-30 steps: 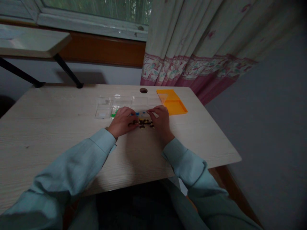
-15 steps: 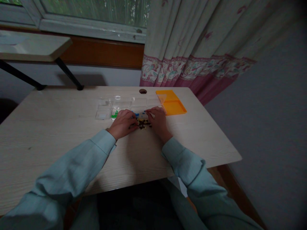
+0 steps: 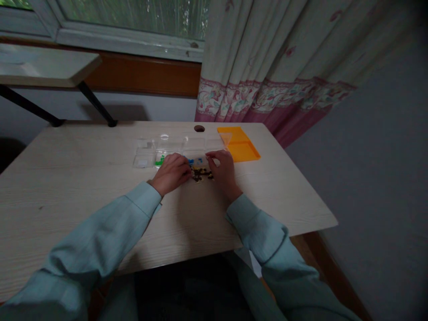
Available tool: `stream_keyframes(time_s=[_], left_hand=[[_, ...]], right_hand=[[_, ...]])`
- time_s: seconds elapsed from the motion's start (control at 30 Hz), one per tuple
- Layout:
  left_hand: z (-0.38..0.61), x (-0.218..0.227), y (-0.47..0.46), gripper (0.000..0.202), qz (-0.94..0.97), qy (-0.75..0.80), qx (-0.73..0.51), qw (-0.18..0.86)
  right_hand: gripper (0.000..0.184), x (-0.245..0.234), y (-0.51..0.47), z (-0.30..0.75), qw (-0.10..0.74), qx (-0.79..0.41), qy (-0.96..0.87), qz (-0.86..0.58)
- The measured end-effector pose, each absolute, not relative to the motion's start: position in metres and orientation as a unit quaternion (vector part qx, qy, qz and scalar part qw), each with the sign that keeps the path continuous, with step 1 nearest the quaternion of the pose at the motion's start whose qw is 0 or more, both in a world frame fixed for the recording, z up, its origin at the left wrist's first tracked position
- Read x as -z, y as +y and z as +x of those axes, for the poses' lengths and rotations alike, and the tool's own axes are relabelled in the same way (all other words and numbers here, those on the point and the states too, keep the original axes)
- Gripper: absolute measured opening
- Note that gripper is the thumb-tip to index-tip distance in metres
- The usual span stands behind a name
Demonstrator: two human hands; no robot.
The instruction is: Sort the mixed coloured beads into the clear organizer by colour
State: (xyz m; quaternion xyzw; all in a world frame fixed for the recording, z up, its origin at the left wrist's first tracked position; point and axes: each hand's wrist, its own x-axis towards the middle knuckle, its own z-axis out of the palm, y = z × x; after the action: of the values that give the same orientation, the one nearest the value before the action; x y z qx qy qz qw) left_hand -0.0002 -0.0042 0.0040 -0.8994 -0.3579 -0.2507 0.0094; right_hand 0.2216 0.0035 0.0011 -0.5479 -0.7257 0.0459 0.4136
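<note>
A small heap of dark and yellow beads [image 3: 201, 173] lies on the pale wooden table [image 3: 83, 187] between my two hands. My left hand [image 3: 171, 171] rests knuckles up at the heap's left side, fingers curled onto the beads. My right hand [image 3: 223, 168] sits at the heap's right side, fingers bent and pinched together near its far edge; what they hold is too small to see. Just behind my hands stands a clear compartment box [image 3: 167, 147] with green beads [image 3: 160, 159] and blue beads [image 3: 194, 160] in it.
An orange lid [image 3: 239, 144] lies flat at the right end of the clear box. A round cable hole [image 3: 199, 128] is in the table's far edge. A curtain hangs behind on the right, a second table stands at the far left.
My hands have stayed at the bead heap with only small finger movements; the right hand's fingers shifted slightly toward the box and back. The camera tilted a little.
</note>
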Motion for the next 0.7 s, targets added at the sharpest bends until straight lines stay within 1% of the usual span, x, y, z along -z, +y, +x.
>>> stream_keyframes(time_s=[0.17, 0.27, 0.53, 0.7], left_hand=[[0.002, -0.005, -0.002, 0.017, -0.835, -0.434, 0.335, 0.036], [0.005, -0.004, 0.001, 0.017, -0.806, -0.466, 0.362, 0.051], [0.011, -0.001, 0.008, 0.018, -0.79, -0.486, 0.366, 0.076], [0.005, -0.003, 0.003, 0.019, -0.787, -0.481, 0.38, 0.067]], right_hand=[[0.018, -0.006, -0.002, 0.219, 0.423, -0.055, -0.728, -0.537], [0.018, -0.008, -0.004, 0.216, 0.422, -0.06, -0.727, -0.539], [0.018, -0.006, -0.005, 0.214, 0.427, -0.075, -0.729, -0.53], [0.019, -0.009, -0.003, 0.219, 0.446, -0.076, -0.722, -0.524]])
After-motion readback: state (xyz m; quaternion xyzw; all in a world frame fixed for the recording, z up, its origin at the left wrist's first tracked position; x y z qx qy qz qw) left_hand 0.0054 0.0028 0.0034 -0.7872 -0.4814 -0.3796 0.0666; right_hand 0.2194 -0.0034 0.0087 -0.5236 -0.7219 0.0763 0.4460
